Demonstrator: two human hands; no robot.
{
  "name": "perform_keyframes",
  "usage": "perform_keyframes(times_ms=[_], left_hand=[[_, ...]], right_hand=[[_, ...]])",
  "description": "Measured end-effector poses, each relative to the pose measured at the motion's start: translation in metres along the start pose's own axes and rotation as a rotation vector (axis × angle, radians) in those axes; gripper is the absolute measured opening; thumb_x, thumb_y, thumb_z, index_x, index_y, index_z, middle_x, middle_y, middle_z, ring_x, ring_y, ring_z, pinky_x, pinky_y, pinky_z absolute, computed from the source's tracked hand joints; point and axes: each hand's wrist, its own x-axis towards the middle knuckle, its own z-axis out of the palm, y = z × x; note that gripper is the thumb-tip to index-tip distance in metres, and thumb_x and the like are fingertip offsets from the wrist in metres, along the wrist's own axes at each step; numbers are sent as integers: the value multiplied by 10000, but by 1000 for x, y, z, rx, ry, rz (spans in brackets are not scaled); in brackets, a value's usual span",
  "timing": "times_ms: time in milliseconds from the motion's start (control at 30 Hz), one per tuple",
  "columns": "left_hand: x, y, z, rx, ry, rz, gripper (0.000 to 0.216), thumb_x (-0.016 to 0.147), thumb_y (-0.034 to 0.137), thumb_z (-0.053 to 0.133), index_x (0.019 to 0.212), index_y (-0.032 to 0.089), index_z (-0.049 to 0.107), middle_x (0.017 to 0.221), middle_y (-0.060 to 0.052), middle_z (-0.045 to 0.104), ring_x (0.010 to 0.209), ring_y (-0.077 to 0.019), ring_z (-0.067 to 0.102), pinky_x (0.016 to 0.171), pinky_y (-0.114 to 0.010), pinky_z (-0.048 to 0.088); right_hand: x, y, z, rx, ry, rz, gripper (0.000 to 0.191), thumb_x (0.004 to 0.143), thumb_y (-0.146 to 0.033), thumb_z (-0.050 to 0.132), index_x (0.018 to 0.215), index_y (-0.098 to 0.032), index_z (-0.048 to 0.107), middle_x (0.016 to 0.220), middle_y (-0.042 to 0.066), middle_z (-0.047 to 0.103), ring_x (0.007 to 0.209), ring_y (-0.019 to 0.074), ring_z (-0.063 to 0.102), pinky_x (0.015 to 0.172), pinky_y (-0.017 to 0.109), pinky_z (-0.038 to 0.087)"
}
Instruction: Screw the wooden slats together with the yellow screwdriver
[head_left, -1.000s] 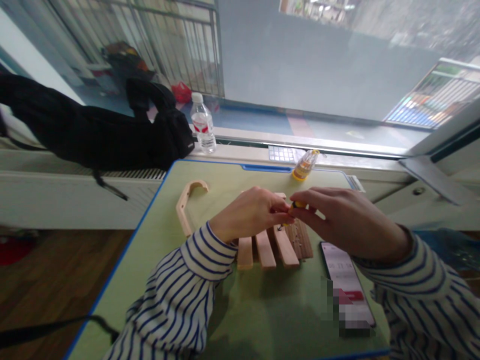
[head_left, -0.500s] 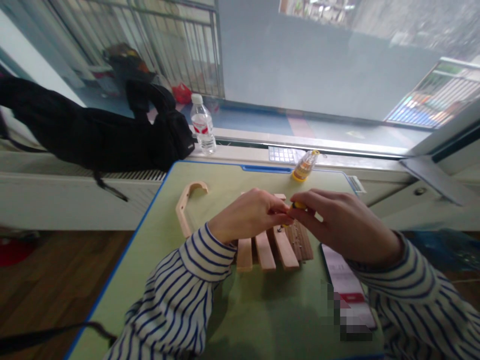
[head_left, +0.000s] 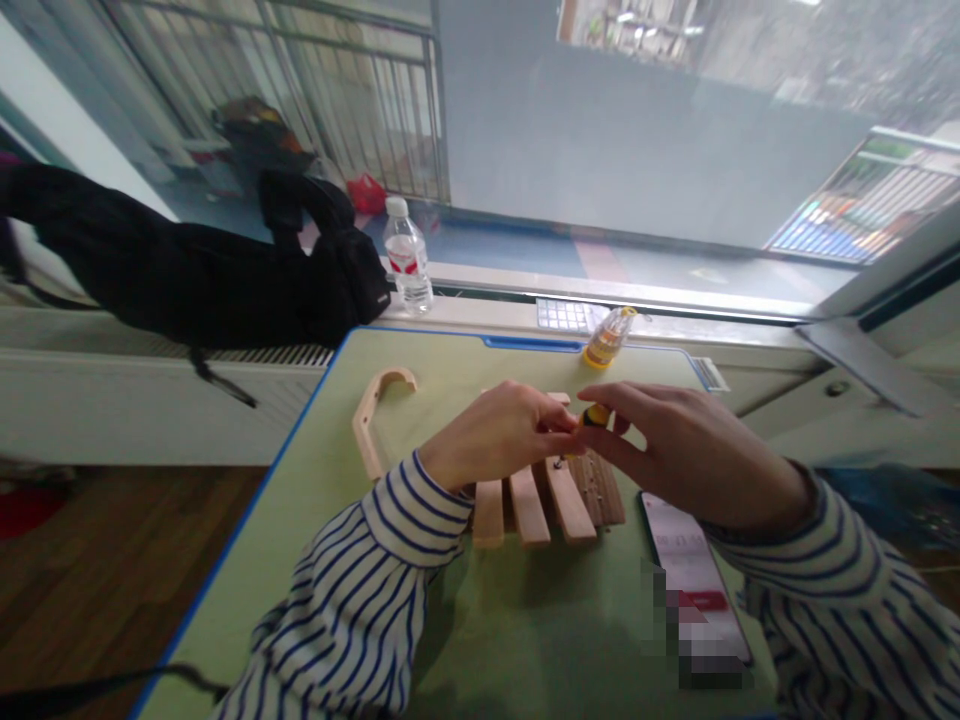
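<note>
Over the wooden slats (head_left: 529, 508), my left hand (head_left: 501, 430) is closed in a pinch on a small yellow-and-black screwdriver (head_left: 596, 418). Only part of its handle shows; the shaft and tip are hidden by my fingers. My right hand (head_left: 679, 445) holds the handle from the right, forefinger above and thumb below. Several pale slats lie side by side on a darker, grooved wooden piece (head_left: 604, 490). A small dark screw or fitting (head_left: 559, 464) shows on the rightmost pale slat.
A curved wooden piece (head_left: 364, 420) lies left on the green table (head_left: 300, 560). A phone (head_left: 694, 570) rests at right, partly under my wrist. A glue-like bottle (head_left: 609, 338) stands at the back edge. Beyond are a water bottle (head_left: 408, 262) and black bag (head_left: 225, 275).
The fingers of my right hand have loosened and shifted a little around the handle, so more of it shows. My left hand stays nearly in place. The view has tilted slightly.
</note>
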Motion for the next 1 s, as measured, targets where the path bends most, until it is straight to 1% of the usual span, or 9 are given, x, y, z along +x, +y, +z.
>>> perform_keyframes(times_ms=[67,200,467,667,733,767,867,933,1000], left_hand=[[0,0,0,-3,-6,8,230,780,339,547,851,171,688,671,-5,621,601,-90,503,532,-184,323],[0,-1,-1,-16,-8,38,210,774,306,555,826,160,696,648,-3,601,597,-88,495,531,-184,318],[2,-6,1,-36,-30,69,244,811,296,502,844,146,691,631,2,581,596,-88,491,535,-185,327],[0,-6,-5,-69,-61,80,258,828,309,489,983,193,659,719,7,640,644,-95,534,573,-190,375],[-2,-9,-11,-58,-20,66,266,819,314,509,1014,195,646,792,-6,664,690,-103,562,618,-199,408],[-2,-11,-14,-37,42,59,271,811,325,522,1013,194,646,848,-17,670,742,-114,575,666,-210,425],[1,-21,-17,45,189,28,294,815,317,514,1062,196,617,1064,-48,626,983,-158,542,839,-272,423],[5,-29,-14,82,209,52,325,819,307,510,1116,195,579,1167,-50,575,1100,-166,481,946,-316,368],[10,-36,-7,125,194,67,366,816,318,516,1160,197,545,1239,-51,523,1168,-173,429,1001,-346,313]], right_hand=[[0,0,-3,-5,-12,-14,305,855,-410,408,1083,-236,511,862,15,638,728,144,585,653,283,406],[2,-1,-3,-1,-40,-36,232,867,-330,392,995,-222,553,815,23,632,717,137,578,646,270,396],[3,1,6,52,35,-26,228,869,-306,400,935,-176,576,796,41,632,682,127,558,623,252,385],[4,2,12,55,43,4,261,878,-359,370,908,-172,549,763,35,614,654,124,539,595,254,369],[5,3,14,51,41,19,267,879,-371,357,903,-169,529,730,30,600,618,120,522,567,252,354],[5,4,15,53,38,22,260,879,-369,353,906,-169,518,718,25,593,603,116,514,555,250,346],[7,5,17,68,10,-7,219,876,-347,350,914,-171,474,689,9,571,561,101,481,528,243,322],[10,7,19,66,-18,-35,193,873,-335,345,899,-175,449,662,-4,555,537,96,458,514,244,307],[15,9,21,48,-39,-52,175,866,-335,350,881,-183,435,648,-12,548,527,95,449,509,247,298]])
